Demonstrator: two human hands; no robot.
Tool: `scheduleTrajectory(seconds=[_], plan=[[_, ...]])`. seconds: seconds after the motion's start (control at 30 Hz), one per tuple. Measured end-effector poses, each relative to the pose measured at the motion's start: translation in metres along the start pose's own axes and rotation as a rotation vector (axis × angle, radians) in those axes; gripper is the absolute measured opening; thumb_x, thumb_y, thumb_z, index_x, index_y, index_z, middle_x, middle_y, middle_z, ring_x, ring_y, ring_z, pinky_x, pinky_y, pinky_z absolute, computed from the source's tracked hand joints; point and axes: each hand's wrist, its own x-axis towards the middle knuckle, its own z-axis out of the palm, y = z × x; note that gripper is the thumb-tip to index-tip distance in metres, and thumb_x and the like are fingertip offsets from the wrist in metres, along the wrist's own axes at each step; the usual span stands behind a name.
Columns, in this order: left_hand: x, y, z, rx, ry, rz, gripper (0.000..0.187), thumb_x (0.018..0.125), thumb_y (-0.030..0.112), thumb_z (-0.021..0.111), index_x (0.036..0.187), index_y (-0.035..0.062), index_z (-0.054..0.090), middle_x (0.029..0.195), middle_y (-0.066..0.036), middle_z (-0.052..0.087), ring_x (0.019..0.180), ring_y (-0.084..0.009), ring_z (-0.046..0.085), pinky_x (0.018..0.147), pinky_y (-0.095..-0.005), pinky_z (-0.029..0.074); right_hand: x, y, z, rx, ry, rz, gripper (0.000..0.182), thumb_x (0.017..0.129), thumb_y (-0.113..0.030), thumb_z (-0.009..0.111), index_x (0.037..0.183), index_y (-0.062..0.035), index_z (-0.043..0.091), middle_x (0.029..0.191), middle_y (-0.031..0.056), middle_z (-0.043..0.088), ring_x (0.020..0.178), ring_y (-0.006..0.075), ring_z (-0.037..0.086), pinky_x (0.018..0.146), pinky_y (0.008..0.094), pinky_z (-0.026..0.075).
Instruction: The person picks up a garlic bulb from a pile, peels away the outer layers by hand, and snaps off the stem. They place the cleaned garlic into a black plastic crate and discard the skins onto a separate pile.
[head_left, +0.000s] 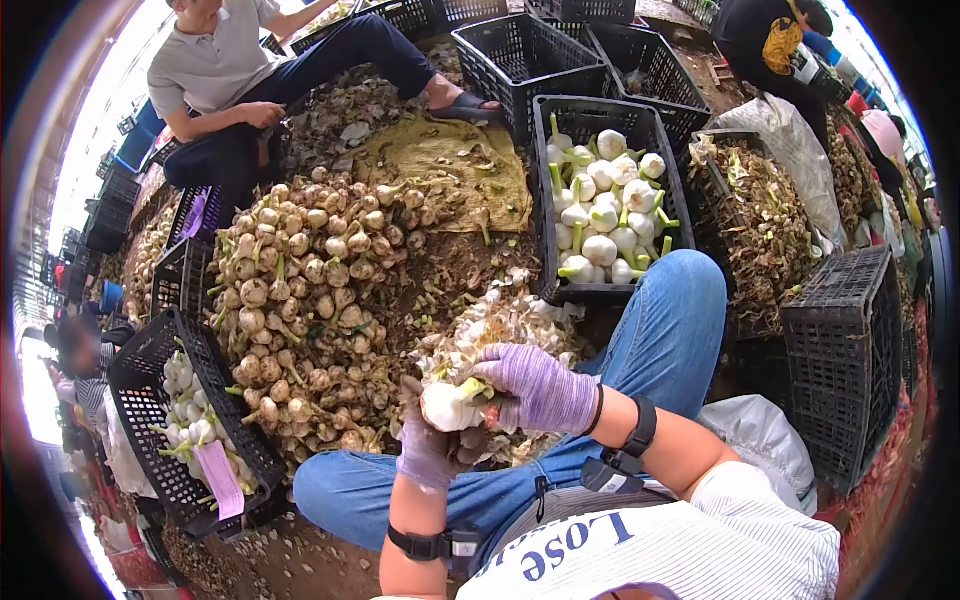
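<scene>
In the head view, the left grip (428,440) is clamped around a garlic bulb (447,408); the right grip (535,388) touches its stem side, whether clamped I cannot tell. Just beyond both lie loose skins (480,335); leftward, a garlic heap (320,260); ahead-right, a black crate (590,118) of white bulbs (600,250).

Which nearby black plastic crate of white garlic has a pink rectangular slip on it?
The black plastic crate lower-left of the brownish garlic heap: a pink rectangular slip lies over its white bulbs. The black crate by the right knee shows no slip.
</scene>
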Motion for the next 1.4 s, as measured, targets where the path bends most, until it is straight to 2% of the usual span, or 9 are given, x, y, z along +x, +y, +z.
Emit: scheduleTrajectory(seconds=[0.07,0.27,0.3,0.37,0.53,0.73,1.2,1.3,1.4], plan=[[0.004,0.004,-0.005,0.003,0.010,-0.070,0.093,0.061,0.086,0.030,0.104,0.0070,0.055,0.074,-0.005,0.060,0.055,-0.0135,0.055,0.038,-0.0221,0.042,-0.002,0.013,0.006,-0.066,0.126,-0.080,0.048,0.078,-0.031,0.060,0.111,0.0036,0.051,0.101,0.0215,0.054,0.095,0.0361,0.053,0.081,0.0364,0.043],[0.022,-0.032,0.023,0.962,0.660,0.809,0.050,0.088,0.050,0.041,0.112,0.0060,0.045,0.100,-0.008,0.054,0.088,-0.0171,0.056,0.070,-0.0309,0.051,-0.013,0.018,0.021,0.042,0.106,0.276,0.042,0.085,-0.026,0.053,0.110,0.0068,0.049,0.105,0.0193,0.055,0.100,0.0332,0.053,0.088,0.0367,0.041],[0.024,-0.029,0.012,0.706,0.634,0.906,0.038,0.088,0.039,0.048,0.108,0.0072,0.047,0.097,-0.007,0.055,0.086,-0.0181,0.057,0.069,-0.0314,0.052,-0.019,0.038,0.039,0.738,0.104,0.385,0.034,0.082,-0.019,0.054,0.108,0.0041,0.052,0.098,0.0158,0.057,0.091,0.0295,0.056,0.081,0.0351,0.044],[0.017,-0.018,0.021,0.340,0.587,0.725,0.041,0.086,0.041,0.052,0.110,0.0075,0.047,0.097,-0.006,0.055,0.082,-0.0179,0.058,0.065,-0.0293,0.052,-0.010,0.013,0.033,1.753,0.208,0.509,0.026,0.079,-0.007,0.058,0.103,0.0001,0.054,0.090,0.0073,0.060,0.074,0.0168,0.059,0.071,0.0269,0.048],[0.016,-0.012,0.026,0.442,0.379,0.748,0.056,0.078,0.044,0.063,0.115,0.0061,0.046,0.094,-0.006,0.057,0.079,-0.0174,0.059,0.063,-0.0252,0.051,-0.016,0.034,0.041,1.464,0.298,0.511,0.023,0.078,-0.005,0.060,0.099,0.0017,0.054,0.088,0.0053,0.059,0.074,0.0151,0.060,0.068,0.0256,0.051],[0.003,-0.002,0.024,0.484,0.177,0.742,0.061,0.068,0.027,0.076,0.115,0.0023,0.047,0.111,-0.011,0.053,0.100,-0.0230,0.055,0.077,-0.0298,0.050,-0.012,0.015,0.015,2.177,0.136,0.338,0.024,0.084,-0.012,0.049,0.101,0.0057,0.052,0.096,0.0162,0.059,0.086,0.0259,0.061,0.070,0.0331,0.053],[0.011,-0.001,0.004,0.082,0.386,0.989,0.031,0.084,0.016,0.058,0.108,-0.0026,0.053,0.108,-0.015,0.058,0.098,-0.0254,0.058,0.086,-0.0366,0.050,-0.010,0.000,-0.026,1.964,0.607,0.041,0.037,0.083,-0.016,0.055,0.111,0.0059,0.045,0.105,0.0206,0.055,0.098,0.0350,0.057,0.080,0.0374,0.053],[0.007,0.005,-0.002,-0.006,0.372,0.957,0.027,0.084,0.013,0.055,0.107,-0.0005,0.054,0.108,-0.014,0.058,0.096,-0.0237,0.059,0.077,-0.0341,0.054,-0.006,-0.015,-0.030,1.054,0.485,0.269,0.040,0.079,-0.019,0.065,0.115,-0.0133,0.049,0.100,0.0124,0.057,0.087,0.0172,0.061,0.061,0.0210,0.052],[0.006,0.004,0.005,-0.019,0.325,0.819,0.025,0.085,0.017,0.054,0.104,0.0014,0.055,0.104,-0.012,0.060,0.093,-0.0219,0.060,0.074,-0.0349,0.054,-0.012,-0.004,-0.019,-0.236,0.086,0.183,0.046,0.072,-0.011,0.066,0.115,-0.0097,0.050,0.103,0.0149,0.056,0.090,0.0294,0.058,0.072,0.0328,0.050]])
